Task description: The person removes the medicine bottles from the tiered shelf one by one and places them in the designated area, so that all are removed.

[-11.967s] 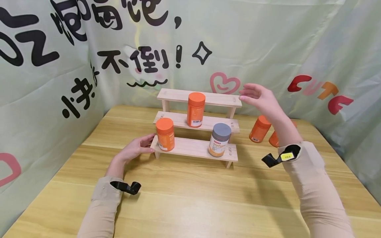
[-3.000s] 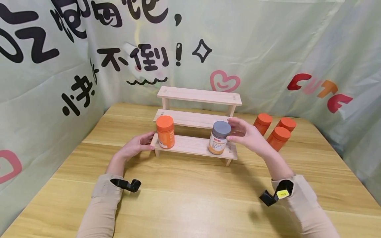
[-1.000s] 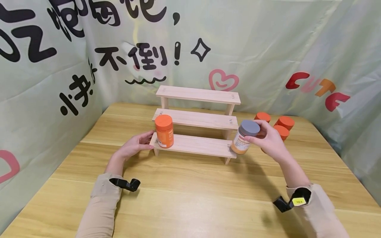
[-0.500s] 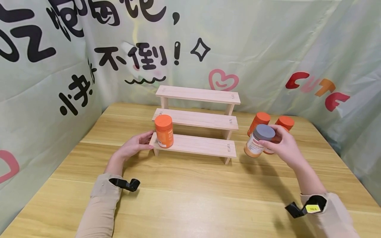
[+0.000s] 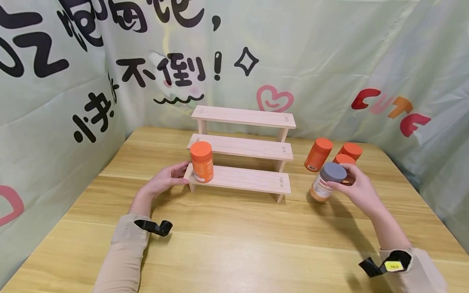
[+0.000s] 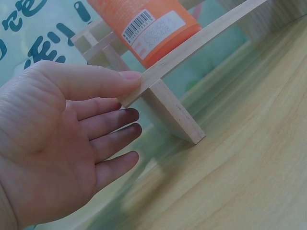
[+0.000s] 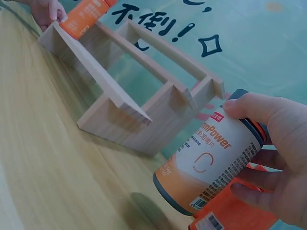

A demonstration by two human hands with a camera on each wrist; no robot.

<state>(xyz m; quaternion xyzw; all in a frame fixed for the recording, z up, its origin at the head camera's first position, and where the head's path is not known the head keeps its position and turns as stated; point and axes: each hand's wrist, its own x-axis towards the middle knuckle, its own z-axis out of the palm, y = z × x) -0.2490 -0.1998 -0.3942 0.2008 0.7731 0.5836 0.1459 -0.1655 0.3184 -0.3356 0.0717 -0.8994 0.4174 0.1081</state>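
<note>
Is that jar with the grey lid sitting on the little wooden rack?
No, the right hand holds the grey-lidded jar clear of the wooden rack, out to its right.

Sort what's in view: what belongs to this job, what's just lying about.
In the job, it seems: grey-capped supplement bottle in the right hand; three-tier wooden rack touched by the left hand; orange bottle on its lowest tier; three orange bottles on the table.

Apparently just around: lettered backdrop; wrist cameras.

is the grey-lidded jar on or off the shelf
Off. The right hand holds the grey-lidded jar beside the wooden shelf, with a gap between.
</note>
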